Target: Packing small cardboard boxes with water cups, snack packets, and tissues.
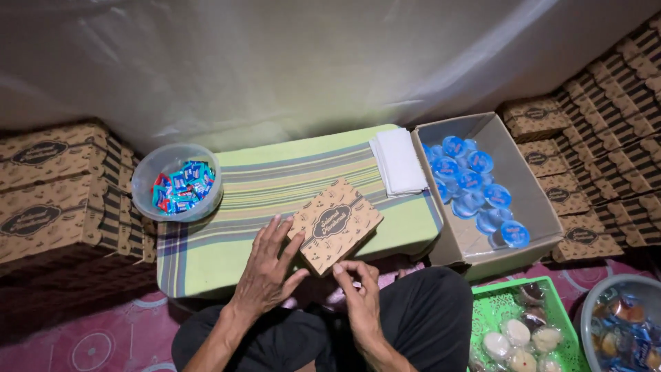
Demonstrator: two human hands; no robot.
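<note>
Cardboard snack box (334, 225), closed and patterned brown, lay angled at the near edge of the striped green cloth (275, 179), where the left hand (267, 270) steadied its seven-o'clock corner with spread fingers while the right hand (359, 295) pinched its six-o'clock edge.

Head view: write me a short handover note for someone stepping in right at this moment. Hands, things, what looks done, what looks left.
Left hand: open, fingers spread, touching the near left edge of the small brown printed box.
Right hand: fingertips pinched together at the box's near corner; whether they grip anything is unclear.
The box lies closed and skewed on the green striped cloth.
Around it: clear bowl of blue wrapped sweets to the left, white paper stack and open carton of blue-lidded cups to the right, green basket of wrapped cakes near right.
Done: identical closed boxes stacked on both sides.
Left: supplies remain in every container.
</note>
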